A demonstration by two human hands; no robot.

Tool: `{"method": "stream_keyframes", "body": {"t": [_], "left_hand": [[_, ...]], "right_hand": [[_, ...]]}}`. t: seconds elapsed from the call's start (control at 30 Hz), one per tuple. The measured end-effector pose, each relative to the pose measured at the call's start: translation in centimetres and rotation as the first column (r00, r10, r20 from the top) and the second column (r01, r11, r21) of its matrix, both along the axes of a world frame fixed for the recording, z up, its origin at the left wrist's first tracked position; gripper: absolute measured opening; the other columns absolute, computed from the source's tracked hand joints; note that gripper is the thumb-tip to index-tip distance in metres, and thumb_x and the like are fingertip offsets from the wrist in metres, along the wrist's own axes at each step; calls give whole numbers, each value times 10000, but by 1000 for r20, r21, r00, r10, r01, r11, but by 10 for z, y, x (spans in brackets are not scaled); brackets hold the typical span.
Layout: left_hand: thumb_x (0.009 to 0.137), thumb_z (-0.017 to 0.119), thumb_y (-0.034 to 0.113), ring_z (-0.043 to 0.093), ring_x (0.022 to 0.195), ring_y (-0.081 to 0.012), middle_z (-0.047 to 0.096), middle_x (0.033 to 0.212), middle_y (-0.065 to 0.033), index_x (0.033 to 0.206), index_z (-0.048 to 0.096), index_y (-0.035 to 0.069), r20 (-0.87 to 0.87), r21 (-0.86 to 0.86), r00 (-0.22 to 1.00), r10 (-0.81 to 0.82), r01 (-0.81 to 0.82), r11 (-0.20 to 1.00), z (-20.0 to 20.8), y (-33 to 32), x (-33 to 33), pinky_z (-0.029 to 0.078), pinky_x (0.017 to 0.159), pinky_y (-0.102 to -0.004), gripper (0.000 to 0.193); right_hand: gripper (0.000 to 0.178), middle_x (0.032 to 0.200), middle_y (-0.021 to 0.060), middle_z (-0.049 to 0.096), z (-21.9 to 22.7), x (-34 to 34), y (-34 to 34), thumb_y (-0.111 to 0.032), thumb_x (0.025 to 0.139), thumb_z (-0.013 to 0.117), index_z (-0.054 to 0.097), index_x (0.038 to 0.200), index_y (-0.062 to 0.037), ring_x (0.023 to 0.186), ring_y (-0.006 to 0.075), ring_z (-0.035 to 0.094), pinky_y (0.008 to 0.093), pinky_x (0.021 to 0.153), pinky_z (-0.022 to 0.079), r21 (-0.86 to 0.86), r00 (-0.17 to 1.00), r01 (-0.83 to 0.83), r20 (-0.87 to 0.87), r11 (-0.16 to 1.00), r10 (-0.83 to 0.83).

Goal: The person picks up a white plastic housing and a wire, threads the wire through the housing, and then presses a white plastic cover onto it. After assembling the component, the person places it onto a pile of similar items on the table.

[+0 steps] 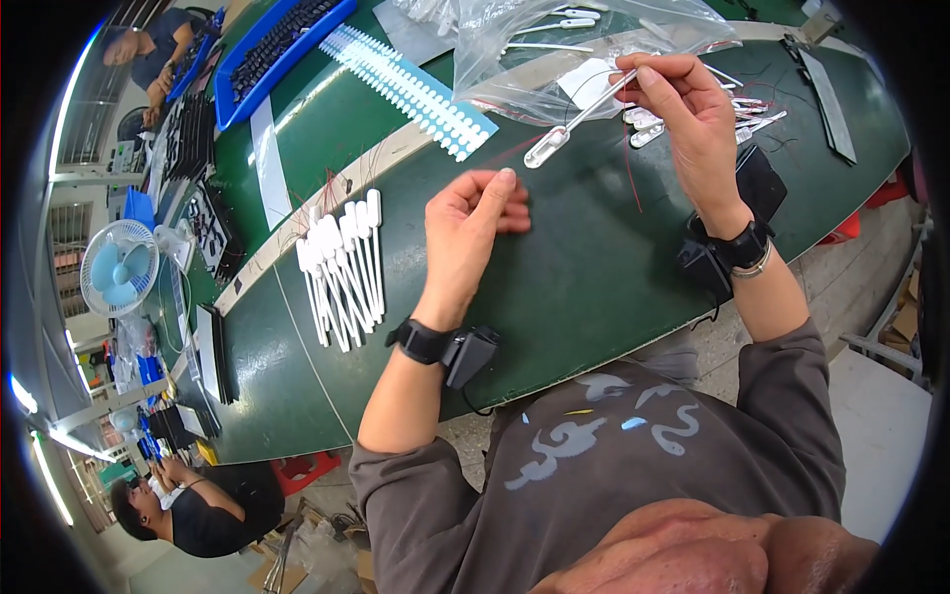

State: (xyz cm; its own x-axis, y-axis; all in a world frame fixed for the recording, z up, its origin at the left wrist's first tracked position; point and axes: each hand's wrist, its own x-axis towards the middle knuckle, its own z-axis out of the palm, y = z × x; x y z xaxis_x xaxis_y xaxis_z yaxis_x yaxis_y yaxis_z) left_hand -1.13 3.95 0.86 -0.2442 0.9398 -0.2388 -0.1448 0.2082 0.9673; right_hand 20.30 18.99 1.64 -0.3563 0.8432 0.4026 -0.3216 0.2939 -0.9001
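Note:
My right hand (690,114) pinches the thin stem of a white wand-shaped plastic piece (547,147), with its open, hollow oval head pointing down and left. Thin red and dark wires hang from near those fingers. Closed, with the thumb pressed on curled fingers, my left hand (473,228) is just below and left of that head; whatever it may hold is hidden. To its left lies a row of similar white pieces (341,262), heads away from me, wires trailing off. More loose white pieces (648,131) with red wires lie behind my right hand.
A blue sheet of white oval stickers (435,99) lies beyond my hands, near a clear plastic bag (584,49). At the far left is a blue tray (282,59) of dark parts. A dark metal strip (824,99) lies right. A fan (119,267) and two other people are off left.

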Motion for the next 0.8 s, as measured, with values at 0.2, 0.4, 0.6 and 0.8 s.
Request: {"method": "stream_keyframes", "body": {"t": [0.2,0.4,0.6,0.8], "left_hand": [[956,655,218,662,781,-128,705,897,-110,903,692,-26,-46,-344,827,-560,513,786,64,-15,-10,529,716,-258,253],[965,614,198,678,784,-211,714,868,-106,993,684,-62,-683,596,618,389,165,786,22,3,18,529,727,-283,271],[1008,565,224,665,879,-148,715,969,-77,1135,669,-37,-576,99,802,-158,260,960,9,-1,13,525,786,-266,309],[997,587,269,647,792,-124,702,920,-70,1114,680,-25,-41,23,972,-230,231,973,2,-2,13,519,723,-252,329]], "right_hand": [[141,1136,133,670,0,0,-1,-82,998,553,606,1087,14,982,173,667,301,883,549,36,1000,-26,8,999,25],[119,1146,140,661,-2,-9,-18,-41,983,562,590,1084,15,984,169,662,301,868,552,44,975,-208,88,977,203],[124,1149,146,656,-5,-11,-22,-39,983,560,585,1090,18,992,178,661,304,864,554,24,955,-283,98,959,279],[129,1140,141,654,-5,-11,-21,-46,984,561,584,1092,21,993,178,662,301,868,554,14,963,-252,101,968,249]]}}
